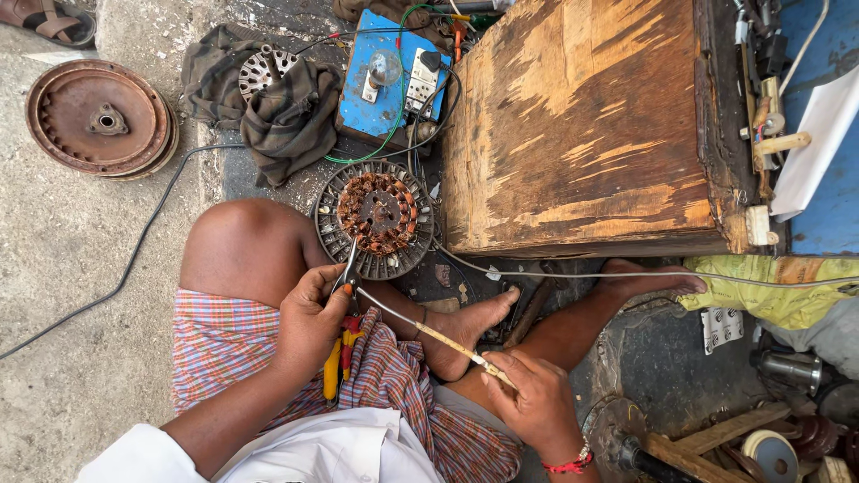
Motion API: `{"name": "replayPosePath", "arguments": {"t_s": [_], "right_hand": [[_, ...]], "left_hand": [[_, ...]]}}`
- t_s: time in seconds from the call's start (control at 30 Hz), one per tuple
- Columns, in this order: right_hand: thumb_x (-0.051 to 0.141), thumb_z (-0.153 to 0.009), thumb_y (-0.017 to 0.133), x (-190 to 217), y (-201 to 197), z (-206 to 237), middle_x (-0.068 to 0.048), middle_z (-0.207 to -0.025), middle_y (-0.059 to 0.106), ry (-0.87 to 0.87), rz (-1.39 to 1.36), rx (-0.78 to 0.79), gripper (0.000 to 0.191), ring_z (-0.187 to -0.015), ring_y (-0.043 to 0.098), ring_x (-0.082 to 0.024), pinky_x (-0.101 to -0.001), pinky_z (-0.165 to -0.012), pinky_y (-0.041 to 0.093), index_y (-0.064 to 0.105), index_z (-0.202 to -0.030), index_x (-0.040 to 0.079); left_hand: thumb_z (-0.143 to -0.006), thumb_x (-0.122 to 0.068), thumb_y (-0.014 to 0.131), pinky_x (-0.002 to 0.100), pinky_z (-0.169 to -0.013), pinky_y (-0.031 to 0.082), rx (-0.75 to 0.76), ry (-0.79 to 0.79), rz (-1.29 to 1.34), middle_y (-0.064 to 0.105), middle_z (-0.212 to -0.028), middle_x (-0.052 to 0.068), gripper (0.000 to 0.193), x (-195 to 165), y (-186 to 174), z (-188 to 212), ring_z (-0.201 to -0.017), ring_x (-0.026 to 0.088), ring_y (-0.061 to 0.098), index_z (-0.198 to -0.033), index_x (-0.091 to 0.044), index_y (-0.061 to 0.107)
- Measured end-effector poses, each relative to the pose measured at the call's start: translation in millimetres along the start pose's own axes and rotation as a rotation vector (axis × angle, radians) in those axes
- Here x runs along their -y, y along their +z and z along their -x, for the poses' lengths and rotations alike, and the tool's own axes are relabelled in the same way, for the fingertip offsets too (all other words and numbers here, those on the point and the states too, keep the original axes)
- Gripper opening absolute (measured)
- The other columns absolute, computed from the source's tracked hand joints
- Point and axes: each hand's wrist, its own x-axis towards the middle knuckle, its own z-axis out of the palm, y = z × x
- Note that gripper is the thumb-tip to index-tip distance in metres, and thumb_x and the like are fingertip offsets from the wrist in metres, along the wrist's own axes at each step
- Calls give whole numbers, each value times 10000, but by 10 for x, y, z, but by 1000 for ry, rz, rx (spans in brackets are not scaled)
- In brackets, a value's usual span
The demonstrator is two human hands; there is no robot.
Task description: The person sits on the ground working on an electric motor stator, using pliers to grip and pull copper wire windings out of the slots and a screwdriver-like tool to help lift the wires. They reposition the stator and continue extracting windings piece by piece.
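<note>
Gripping the pliers (344,333) in my left hand (309,324), fingers wrapped round the red and yellow handles, I've got the nose up at my knee, closed on the near end of a thin sleeved wire (420,328). My right hand (537,401) pinches the other end of that wire between thumb and fingers, so it runs taut across my lap over the checked cloth. Just beyond the plier tip, on the floor between my knee and the wooden box (586,125), sits the round stator (378,217), copper coils packed round its centre; the windings look complete to me, and this lead seems to be what's left to dress. Whether its far end is joined to the coils I can't tell. Farther out, the blue switch board (391,79) with its bulb lies by the box's corner, and rusty covers (100,116) are stacked at the far left.
</note>
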Motion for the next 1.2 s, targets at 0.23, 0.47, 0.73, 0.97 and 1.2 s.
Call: {"name": "replayPosePath", "arguments": {"t_s": [0.23,0.47,0.73,0.97,1.2], "right_hand": [[171,-797,794,45,-72,-66,-45,-747,737,73,25,36,226,-619,727,-205,-334,-550,547,759,-1003,85],[182,-792,795,79,-131,-134,-37,-744,738,47,33,53,228,-588,715,-198,-326,-530,543,773,-1000,93],[179,-789,792,116,-221,-165,-49,-701,704,63,49,75,230,-560,689,-218,-345,-521,528,777,-1001,91],[187,-789,797,137,-258,-186,-43,-667,689,83,52,95,231,-536,679,-210,-344,-506,520,782,-1001,96],[193,-803,792,99,-266,-185,-19,-663,700,85,73,125,215,-514,673,-172,-327,-494,523,788,-1004,116]], "left_hand": [[-968,-66,618,247,-688,574,17,-64,-57,748,-941,64,301,-150,0,41,-788,71,674,-1264,-23,649],[-970,-65,616,247,-691,573,34,-62,-30,746,-957,65,291,-160,18,41,-796,72,674,-1255,-14,652],[-971,-64,620,244,-695,562,38,-39,-17,752,-977,62,291,-117,40,32,-798,67,660,-1255,-13,656],[-969,-65,620,238,-706,573,46,-26,-14,753,-974,63,285,-103,35,33,-807,66,672,-1247,-12,655],[-965,-57,615,242,-713,585,55,-32,-25,756,-972,65,288,-111,38,28,-814,72,686,-1247,-16,651]]}}
